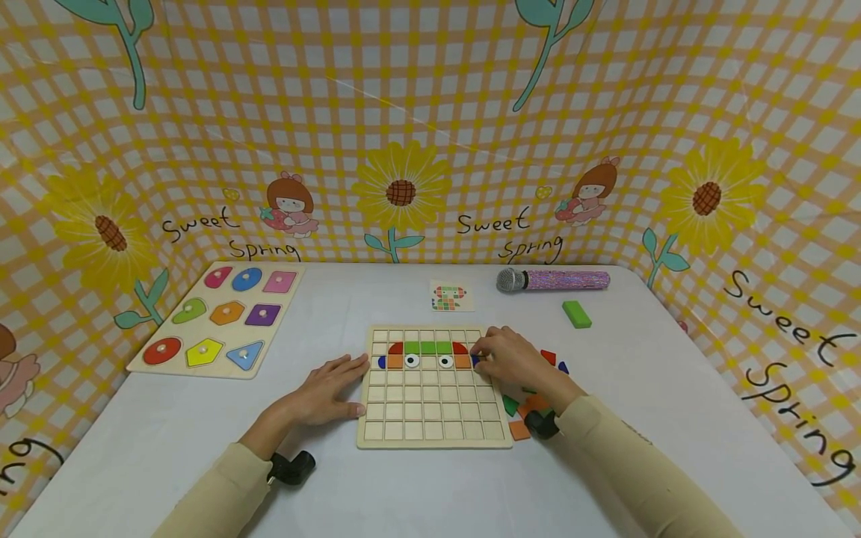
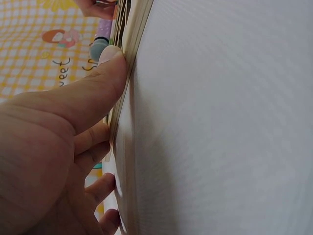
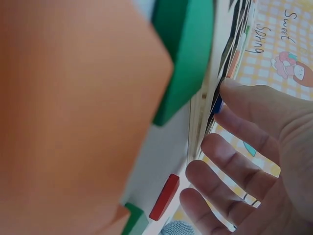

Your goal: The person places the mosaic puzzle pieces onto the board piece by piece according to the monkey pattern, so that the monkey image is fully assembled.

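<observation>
On the bench (image 1: pixel 403 489) I have a grid board (image 1: pixel 430 412), my left hand (image 1: pixel 323 394) wide against its left edge; my right hand (image 1: pixel 509 360), by an orange tile (image 1: pixel 461 362), pinches a blue piece (image 1: pixel 475 361), which a hasty release could, I judge, leave tilted.

The right grip (image 1: pixel 509 362) partly hides a blue piece (image 1: pixel 475 360); its wrist view crops a blurred orange piece (image 3: pixel 73 117).

The edge of a wooden board (image 2: pixel 139 28) is touched by the thumb of the left hand (image 2: pixel 56 129), while a white tabletop (image 2: pixel 225 122) is seen beside the board, and a microphone (image 2: pixel 99 48), part of the right hand (image 2: pixel 101 9) and a checked cloth (image 2: pixel 24 58) are glimpsed beyond it.
</observation>
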Demonstrator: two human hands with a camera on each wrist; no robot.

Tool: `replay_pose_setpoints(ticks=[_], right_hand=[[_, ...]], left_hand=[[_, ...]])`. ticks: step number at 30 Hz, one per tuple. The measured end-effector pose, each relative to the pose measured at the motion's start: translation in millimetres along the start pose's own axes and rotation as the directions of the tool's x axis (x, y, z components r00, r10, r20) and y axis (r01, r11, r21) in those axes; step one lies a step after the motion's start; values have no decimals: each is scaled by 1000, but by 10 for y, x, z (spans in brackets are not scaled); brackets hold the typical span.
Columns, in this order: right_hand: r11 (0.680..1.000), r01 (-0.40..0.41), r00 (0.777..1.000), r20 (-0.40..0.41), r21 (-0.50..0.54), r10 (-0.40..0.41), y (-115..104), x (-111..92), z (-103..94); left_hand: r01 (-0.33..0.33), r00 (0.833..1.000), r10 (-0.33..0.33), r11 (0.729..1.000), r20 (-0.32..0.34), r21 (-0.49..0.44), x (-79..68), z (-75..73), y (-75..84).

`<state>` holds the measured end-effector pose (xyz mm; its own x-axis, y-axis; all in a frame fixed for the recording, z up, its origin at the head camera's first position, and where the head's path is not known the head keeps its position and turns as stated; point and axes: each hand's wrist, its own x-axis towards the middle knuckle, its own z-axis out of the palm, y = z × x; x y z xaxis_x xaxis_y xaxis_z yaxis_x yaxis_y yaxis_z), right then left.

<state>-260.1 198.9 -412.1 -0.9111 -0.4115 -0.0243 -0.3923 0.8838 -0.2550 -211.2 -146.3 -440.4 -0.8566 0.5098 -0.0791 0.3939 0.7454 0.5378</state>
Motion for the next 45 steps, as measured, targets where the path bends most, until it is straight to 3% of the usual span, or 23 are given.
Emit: replay_pose_setpoints(ticks=[10,27,33,45], right_hand=[[1000,1,997,-81,15,0,139,-147,-142],[993,-121,981,-153,0,120,835,-520,-309],[989,-149,977,-152,1,147,989,-560,-308],[994,-106,988,-116,-31,102,1079,-529,-261]], left_hand=[[-2,1000,2,1000,5,-1,7,8,-19],[7,1000,-7,1000,11,-13,7,-3,-11],[9,1000,-8,1000,10,-18,6,-10,-10],[-2,1000,2,1000,1,-15,10,8,-31]])
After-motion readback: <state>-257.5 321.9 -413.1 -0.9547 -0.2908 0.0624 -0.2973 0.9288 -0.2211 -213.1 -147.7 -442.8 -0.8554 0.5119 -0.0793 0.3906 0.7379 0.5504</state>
